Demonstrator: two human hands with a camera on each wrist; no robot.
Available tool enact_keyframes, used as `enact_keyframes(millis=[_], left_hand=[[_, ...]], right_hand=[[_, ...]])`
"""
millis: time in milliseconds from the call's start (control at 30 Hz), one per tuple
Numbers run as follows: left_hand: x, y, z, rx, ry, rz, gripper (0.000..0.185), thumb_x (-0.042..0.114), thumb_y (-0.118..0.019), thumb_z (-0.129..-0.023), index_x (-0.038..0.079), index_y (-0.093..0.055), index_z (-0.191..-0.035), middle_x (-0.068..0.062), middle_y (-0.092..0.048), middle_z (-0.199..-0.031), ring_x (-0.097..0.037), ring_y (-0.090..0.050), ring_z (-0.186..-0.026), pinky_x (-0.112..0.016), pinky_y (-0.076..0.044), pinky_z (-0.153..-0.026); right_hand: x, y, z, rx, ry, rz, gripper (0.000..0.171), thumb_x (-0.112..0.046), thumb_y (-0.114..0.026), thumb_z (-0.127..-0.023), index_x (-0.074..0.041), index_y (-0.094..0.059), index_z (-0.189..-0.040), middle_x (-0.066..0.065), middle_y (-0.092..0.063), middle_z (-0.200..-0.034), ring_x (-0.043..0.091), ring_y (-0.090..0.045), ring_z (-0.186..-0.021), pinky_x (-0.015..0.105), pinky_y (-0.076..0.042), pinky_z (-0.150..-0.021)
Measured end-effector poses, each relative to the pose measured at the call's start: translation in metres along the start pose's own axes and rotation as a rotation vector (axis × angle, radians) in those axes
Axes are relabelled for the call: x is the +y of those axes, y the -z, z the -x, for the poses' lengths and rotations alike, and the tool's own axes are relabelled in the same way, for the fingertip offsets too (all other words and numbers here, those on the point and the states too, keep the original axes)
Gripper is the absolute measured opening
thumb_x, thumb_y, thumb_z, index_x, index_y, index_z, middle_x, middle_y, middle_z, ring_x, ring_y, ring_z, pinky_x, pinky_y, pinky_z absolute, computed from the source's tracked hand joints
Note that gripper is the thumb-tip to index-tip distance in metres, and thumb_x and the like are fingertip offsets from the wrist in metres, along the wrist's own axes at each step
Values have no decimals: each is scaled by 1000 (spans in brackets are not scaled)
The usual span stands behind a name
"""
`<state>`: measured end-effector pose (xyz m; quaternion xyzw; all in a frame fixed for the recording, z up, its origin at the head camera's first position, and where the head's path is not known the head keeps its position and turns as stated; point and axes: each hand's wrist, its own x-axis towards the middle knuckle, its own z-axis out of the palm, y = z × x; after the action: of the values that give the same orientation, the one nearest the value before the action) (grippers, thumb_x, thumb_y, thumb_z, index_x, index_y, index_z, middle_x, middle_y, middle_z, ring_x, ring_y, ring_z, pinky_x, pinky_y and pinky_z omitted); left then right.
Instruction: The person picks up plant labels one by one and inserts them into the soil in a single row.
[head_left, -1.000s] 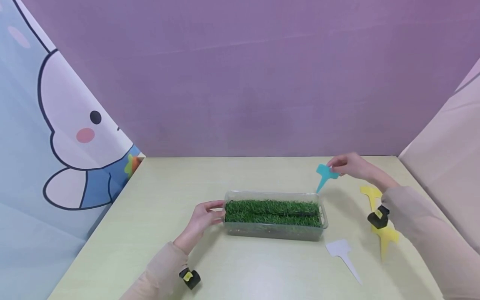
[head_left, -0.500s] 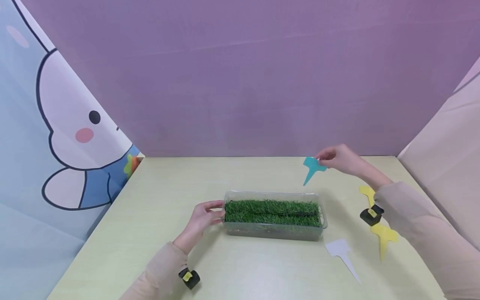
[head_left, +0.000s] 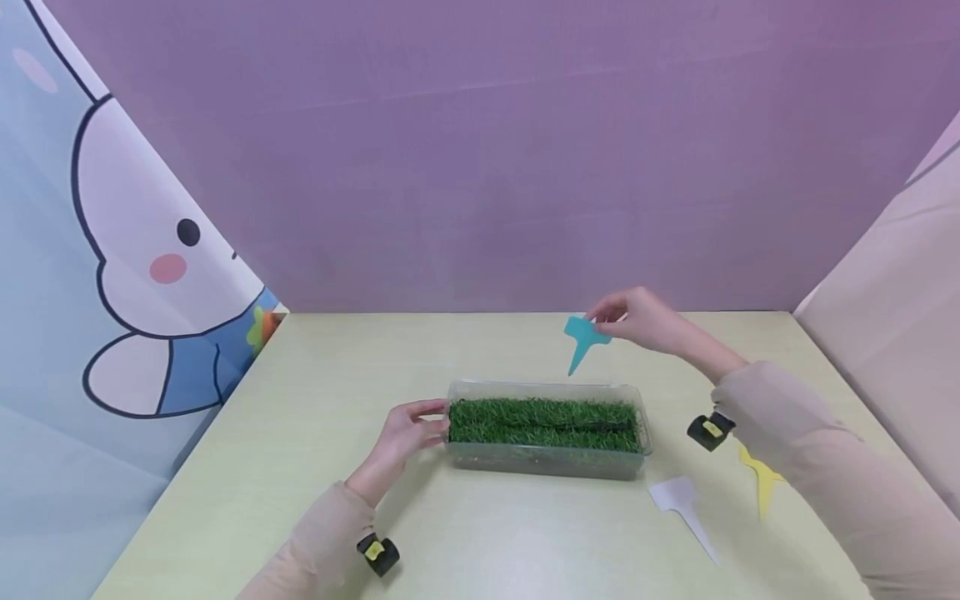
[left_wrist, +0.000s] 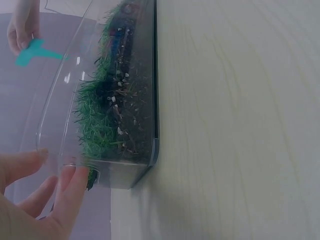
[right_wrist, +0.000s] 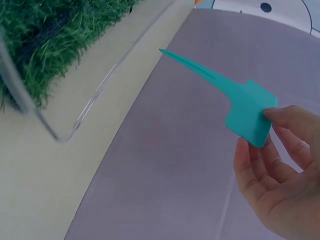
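My right hand [head_left: 645, 321] pinches a teal T-shaped plant label [head_left: 585, 335] by its wide head, between thumb and fingers. The label's pointed stem angles down over the table behind a clear plastic container [head_left: 543, 461], apart from its rim. Inside the container is green artificial-looking grass [head_left: 540, 412] in two strips, with dark soil and white bits [left_wrist: 122, 100] visible through the side in the left wrist view. The fairly straight fingers of my left hand [head_left: 401, 437] touch the container's left end; in the left wrist view the thumb is by the rim.
A white plant label [head_left: 682, 500] lies on the table [head_left: 360, 350] right of the container's front corner. Farther right is a yellow plant label [head_left: 763, 483], partly covered by my right sleeve [head_left: 810, 425]. A purple backdrop [head_left: 525, 167] stands behind the table.
My right hand has carried the teal label leftward, from behind the container's right corner toward its middle. The right sleeve now hides the farther yellow label. My left hand has stayed in place.
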<state>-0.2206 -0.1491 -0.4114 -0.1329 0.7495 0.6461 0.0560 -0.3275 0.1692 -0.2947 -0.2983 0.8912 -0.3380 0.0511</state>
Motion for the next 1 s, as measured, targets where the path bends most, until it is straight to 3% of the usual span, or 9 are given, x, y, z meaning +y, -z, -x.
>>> enact_keyframes(millis=[667, 1000], left_hand=[[-1, 5, 3, -21, -2, 10, 37, -5, -59, -78, -6, -55, -114, -21, -56, -111, -21, -61, -79, -36, -53, -76], [-1, 4, 3, -21, 4, 7, 37, -4, -59, -79, -6, -55, -115, -20, -56, -111, -21, -61, -79, -36, -53, -76]], right_hand=[[-47, -44, -17, -130, 101, -33, 14, -3, -57, -81, -4, -66, -92, 2, -63, -76, 13, -57, -70, 25, -49, -59], [-59, -63, -26, -165, 144, -47, 11, -2, -57, -82, -4, -66, -89, 3, -61, -76, 12, -55, -69, 24, -49, -61]])
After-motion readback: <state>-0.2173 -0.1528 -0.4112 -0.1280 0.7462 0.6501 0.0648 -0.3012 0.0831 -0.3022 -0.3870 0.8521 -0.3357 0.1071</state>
